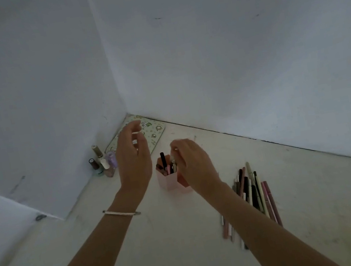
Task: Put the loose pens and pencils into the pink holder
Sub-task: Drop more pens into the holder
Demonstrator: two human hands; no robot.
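Note:
A pink hexagonal holder (166,181) stands on the white surface near the corner, with several pens upright inside, one black pen tallest. My right hand (192,162) hovers just over the holder's right side, its fingers pinched on a pale pen that points down into it. My left hand (133,158) is raised to the left of the holder, fingers apart and holding nothing. A pile of loose pens and pencils (253,192) lies to the right, partly hidden under my right forearm.
Several nail polish bottles (102,162) stand against the left wall. A patterned flat case (154,131) lies in the corner behind my left hand. White walls close in at the left and back. A bracelet sits on my left wrist.

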